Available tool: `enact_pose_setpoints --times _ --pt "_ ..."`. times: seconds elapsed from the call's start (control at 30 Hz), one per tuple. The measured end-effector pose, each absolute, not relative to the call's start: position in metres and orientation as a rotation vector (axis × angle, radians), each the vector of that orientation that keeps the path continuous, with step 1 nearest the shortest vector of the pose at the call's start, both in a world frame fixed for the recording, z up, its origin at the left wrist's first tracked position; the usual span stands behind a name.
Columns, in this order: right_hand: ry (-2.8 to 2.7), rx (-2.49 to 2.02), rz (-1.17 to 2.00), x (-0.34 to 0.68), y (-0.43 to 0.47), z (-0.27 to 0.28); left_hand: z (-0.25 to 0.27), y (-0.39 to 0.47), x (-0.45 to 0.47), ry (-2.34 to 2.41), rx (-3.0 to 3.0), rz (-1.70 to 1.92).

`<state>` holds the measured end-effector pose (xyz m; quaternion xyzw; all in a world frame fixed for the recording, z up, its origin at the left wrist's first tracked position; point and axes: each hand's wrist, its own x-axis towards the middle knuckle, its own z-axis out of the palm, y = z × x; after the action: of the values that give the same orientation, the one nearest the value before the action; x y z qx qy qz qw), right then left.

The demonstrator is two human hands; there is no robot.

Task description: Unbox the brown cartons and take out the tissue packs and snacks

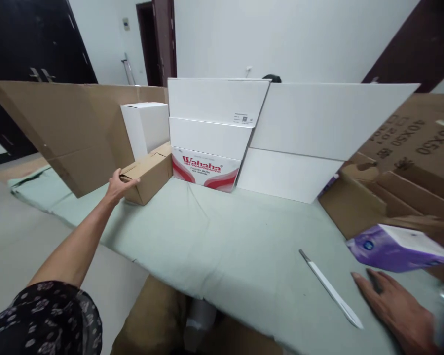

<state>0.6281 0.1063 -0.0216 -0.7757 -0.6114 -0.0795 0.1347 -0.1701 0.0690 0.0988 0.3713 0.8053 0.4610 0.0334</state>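
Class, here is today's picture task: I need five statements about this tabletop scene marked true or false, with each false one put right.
1. The left hand touches the long brown box. True.
2. The right hand is gripping the white-handled tool. False: the right hand is beside the white-handled tool, which lies on the pale green cloth.
3. The tall white box stands behind the long brown box. True.
4. The purple box lies to the left of the panel marked Wahaha. False: the purple box is to the right of the panel marked Wahaha.
5. The word Wahaha is printed in red. True.
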Motion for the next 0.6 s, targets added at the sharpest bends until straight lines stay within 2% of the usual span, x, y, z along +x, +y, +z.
enact_pose_setpoints --times 0.1,0.27,0.37,0.5,0.6 --pt "-1.746 -2.344 -0.041 0.609 0.091 -0.005 0.096 0.050 -0.157 2.450 1.186 1.428" --pt "-1.729 -2.316 -0.052 0.596 0.080 -0.001 0.077 -0.028 -0.142 2.344 1.308 1.432" --pt "-1.681 -2.340 -0.083 0.601 0.082 -0.011 0.066 -0.056 -0.132 2.176 1.427 1.212" --pt "-1.669 -2.345 -0.077 0.606 0.084 -0.017 0.067 -0.041 -0.072 1.666 1.763 1.026" --pt "-1.668 -2.327 -0.074 0.606 0.083 -0.016 0.070 -0.007 -0.010 1.302 1.750 0.983"
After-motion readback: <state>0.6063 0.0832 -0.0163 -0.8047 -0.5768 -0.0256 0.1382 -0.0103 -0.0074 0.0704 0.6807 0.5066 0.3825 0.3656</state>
